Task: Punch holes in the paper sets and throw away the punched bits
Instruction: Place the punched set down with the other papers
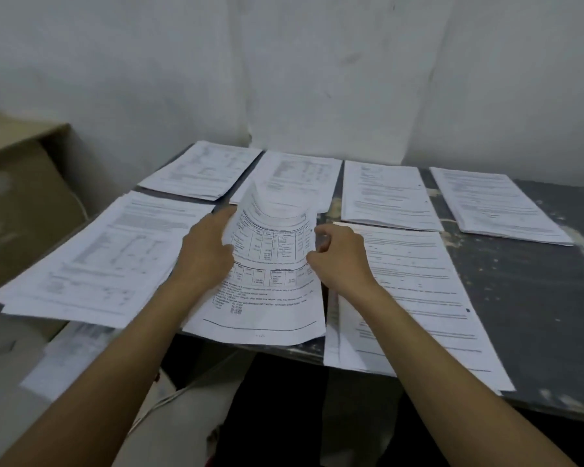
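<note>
Left hand [207, 251]: grips the left edge of the middle set [267, 281], thumb on the printed face, fingers running up along the edge.
Right hand [341, 261]: pinches the set's right edge, fingers curled, thumb toward the page.
Arms: both forearms reach forward from the bottom corners, bare, converging on the set.
Middle set: near edge overhangs the table [526, 298] front; far end bowed upward in a curl, between the two hands.
Other sets: six flat piles on the dark table, three along the wall, one overlapped by the curl.
Box [21, 197]: cardboard, left of table.
</note>
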A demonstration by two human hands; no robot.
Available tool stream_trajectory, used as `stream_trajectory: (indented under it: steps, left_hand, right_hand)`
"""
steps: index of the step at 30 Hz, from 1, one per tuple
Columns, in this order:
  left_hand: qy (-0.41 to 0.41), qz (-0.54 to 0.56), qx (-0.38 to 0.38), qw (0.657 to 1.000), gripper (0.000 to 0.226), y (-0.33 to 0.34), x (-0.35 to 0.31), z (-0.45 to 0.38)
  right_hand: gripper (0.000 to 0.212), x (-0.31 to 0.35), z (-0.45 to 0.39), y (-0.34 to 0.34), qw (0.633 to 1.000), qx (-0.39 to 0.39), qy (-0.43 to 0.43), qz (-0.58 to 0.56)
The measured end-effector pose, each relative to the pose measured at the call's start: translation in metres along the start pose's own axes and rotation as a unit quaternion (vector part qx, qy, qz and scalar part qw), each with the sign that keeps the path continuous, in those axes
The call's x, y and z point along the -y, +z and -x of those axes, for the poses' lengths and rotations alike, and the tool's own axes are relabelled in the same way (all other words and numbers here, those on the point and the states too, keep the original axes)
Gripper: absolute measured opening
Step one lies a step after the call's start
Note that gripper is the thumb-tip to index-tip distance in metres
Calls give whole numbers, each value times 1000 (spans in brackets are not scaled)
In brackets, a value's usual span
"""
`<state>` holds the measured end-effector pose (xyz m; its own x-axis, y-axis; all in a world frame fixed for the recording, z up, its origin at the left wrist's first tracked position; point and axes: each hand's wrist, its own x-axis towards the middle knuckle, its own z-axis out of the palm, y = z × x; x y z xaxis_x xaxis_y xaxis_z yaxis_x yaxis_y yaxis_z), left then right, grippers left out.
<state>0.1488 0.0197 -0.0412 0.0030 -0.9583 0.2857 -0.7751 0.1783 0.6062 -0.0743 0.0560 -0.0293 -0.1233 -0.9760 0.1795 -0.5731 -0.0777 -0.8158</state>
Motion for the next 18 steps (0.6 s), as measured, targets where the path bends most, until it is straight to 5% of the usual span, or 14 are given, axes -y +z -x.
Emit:
stream_trajectory:
  steps: [5, 9, 11, 18]
  left_hand:
    - [-9, -66, 13, 998, 60, -2, 19, 11]
    - [49, -140, 5, 989, 59, -3, 19, 17]
    - [84, -146, 7, 986, 52, 0, 14, 16]
    - [92, -178, 31, 979, 21, 8, -6, -3]
  right_hand:
    - [8, 6, 12, 21, 991, 12, -20, 133]
    - [42, 8, 18, 32, 938, 32, -48, 342]
    - [52, 8, 18, 35, 933, 33, -72, 351]
    - [30, 12, -1, 44, 932, -4, -100, 348]
